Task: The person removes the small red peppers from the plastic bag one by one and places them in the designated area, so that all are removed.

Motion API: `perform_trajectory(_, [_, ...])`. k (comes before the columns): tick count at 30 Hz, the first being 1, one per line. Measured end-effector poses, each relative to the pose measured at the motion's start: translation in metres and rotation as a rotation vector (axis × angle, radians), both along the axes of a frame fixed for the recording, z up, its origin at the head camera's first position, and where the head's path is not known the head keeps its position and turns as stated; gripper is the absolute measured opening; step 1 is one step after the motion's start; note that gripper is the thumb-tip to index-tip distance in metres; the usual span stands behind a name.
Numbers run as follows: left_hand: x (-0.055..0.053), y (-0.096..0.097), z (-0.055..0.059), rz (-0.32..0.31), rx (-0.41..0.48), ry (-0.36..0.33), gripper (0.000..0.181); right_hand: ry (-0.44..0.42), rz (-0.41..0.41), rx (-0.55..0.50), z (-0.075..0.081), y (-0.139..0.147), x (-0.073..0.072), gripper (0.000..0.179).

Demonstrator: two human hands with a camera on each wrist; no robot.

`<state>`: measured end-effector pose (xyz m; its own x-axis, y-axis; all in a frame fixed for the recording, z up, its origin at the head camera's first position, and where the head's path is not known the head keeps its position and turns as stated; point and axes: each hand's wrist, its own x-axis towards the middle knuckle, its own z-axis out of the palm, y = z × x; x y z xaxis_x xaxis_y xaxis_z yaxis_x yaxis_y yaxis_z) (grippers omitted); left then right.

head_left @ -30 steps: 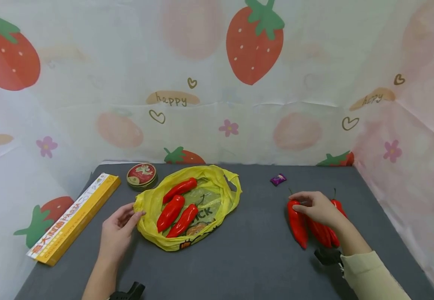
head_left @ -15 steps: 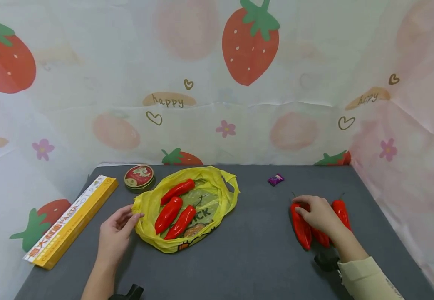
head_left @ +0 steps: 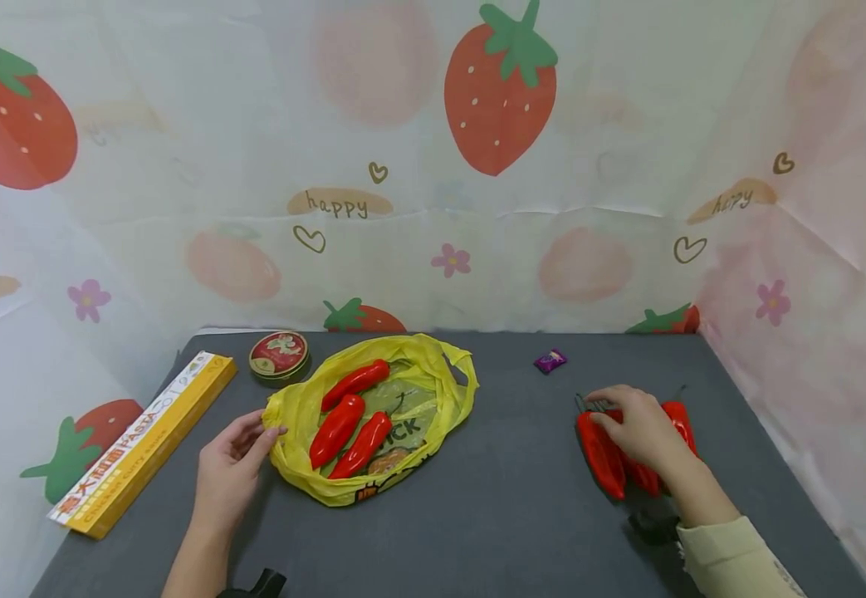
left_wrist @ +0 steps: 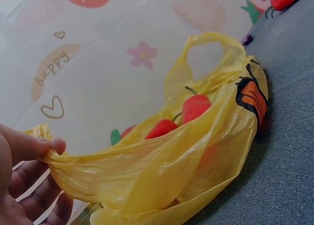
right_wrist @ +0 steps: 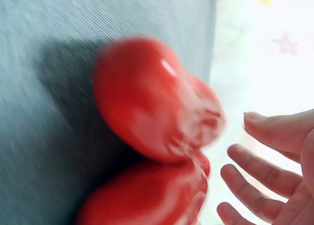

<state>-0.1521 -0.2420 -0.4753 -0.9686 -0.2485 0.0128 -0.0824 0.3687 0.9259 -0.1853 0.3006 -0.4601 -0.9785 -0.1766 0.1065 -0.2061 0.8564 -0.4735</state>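
My left hand (head_left: 229, 469) pinches the left rim of a yellow plastic bag (head_left: 292, 455) between thumb and fingertips; the left wrist view shows the rim stretched from that pinch. Inside the open bag lie three red peppers (head_left: 338, 432). Over on the right, my right hand (head_left: 645, 432) hovers above a bunch of red peppers (head_left: 600, 458) lying on the table, partly hiding them. In the right wrist view its fingers are spread and stand apart from the stem ends of the wrinkled, glossy peppers (right_wrist: 140, 97).
A yellow pasta box (head_left: 152, 444) lies slanted along the table's left edge. Behind the bag stands a round red tin (head_left: 279, 354). A small purple wrapped candy (head_left: 550, 360) lies at the back right of the grey table (head_left: 507, 498). A strawberry-print cloth backs the table.
My right hand has shifted slightly right, and the leftmost peppers beneath it now lie closer together, side by side. The left hand keeps its pinch on the bag.
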Motion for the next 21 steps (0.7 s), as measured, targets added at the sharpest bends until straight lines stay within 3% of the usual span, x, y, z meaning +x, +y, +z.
perform_trajectory(6, [0.0, -0.002, -0.001, 0.002, 0.003, -0.003, 0.042, 0.031, -0.098, -0.042, 0.008, 0.023, 0.006, 0.032])
perform_trajectory(13, [0.0, -0.002, -0.002, 0.003, 0.006, -0.004, 0.042, 0.063, -0.199, -0.032, 0.0, 0.059, 0.013, 0.035])
perform_trajectory(18, [0.0, -0.001, -0.002, 0.002, 0.014, 0.007, 0.041, 0.0, -0.266, -0.036, -0.01, 0.081, 0.018, 0.043])
perform_trajectory(21, [0.0, -0.001, -0.002, -0.005, 0.021, 0.007, 0.041, -0.068, -0.258, -0.016, -0.014, 0.089, 0.019, 0.048])
